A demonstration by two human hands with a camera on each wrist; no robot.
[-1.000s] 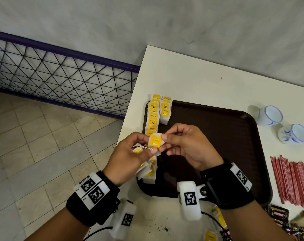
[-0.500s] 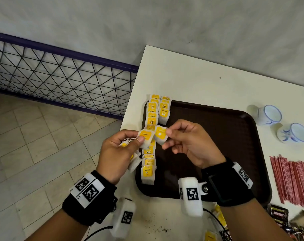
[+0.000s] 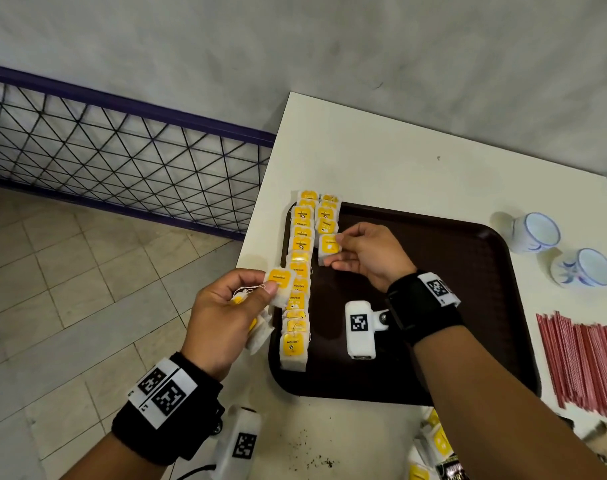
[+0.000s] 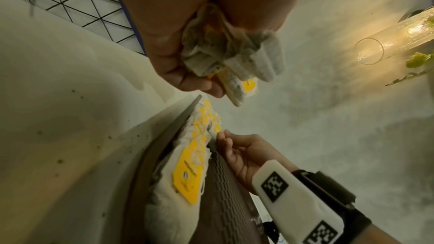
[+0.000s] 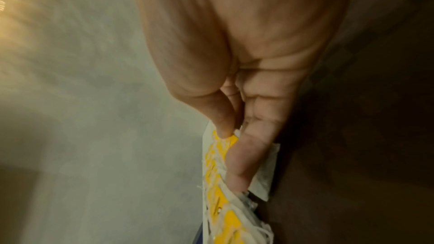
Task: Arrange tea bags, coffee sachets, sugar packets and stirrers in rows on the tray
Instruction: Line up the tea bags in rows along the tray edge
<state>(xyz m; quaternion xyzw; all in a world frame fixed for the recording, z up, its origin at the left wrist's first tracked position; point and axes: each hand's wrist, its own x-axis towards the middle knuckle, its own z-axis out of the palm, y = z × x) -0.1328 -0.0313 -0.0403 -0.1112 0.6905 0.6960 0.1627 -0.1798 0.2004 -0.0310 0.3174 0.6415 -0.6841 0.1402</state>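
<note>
Pinching a single tea bag [image 3: 328,248] between thumb and curled fingers [image 3: 343,239], the right hand [image 3: 371,258] held it low over the near end of the short second row [image 3: 326,216], at the far left of the tray [image 3: 468,306]. In the right wrist view the thumb pressed on the bag's yellow tag while the forefinger lay along its white paper. The left hand [image 3: 222,317] hung over the desk's left edge, its thumb and fingers closed on a bunch of tea bags [image 4: 232,57], one yellow-tagged bag [image 3: 279,284] sticking up from the pinch and others hanging below the palm. Just right of that hand, a long row of tea bags [image 3: 298,282] ran near to far along the tray's left side, tags up and overlapping, with the shorter row touching it on the right at the far end. The rest of the brown tray showed bare. On the white desk [image 3: 381,161], two blue-and-white cups [image 3: 558,251] lay on their sides beyond the tray's far right corner, and a bundle of red stirrers [image 3: 582,358] lay to the tray's right. More sachets [image 3: 437,445] sat near the desk's near edge, partly hidden by the right forearm.
</note>
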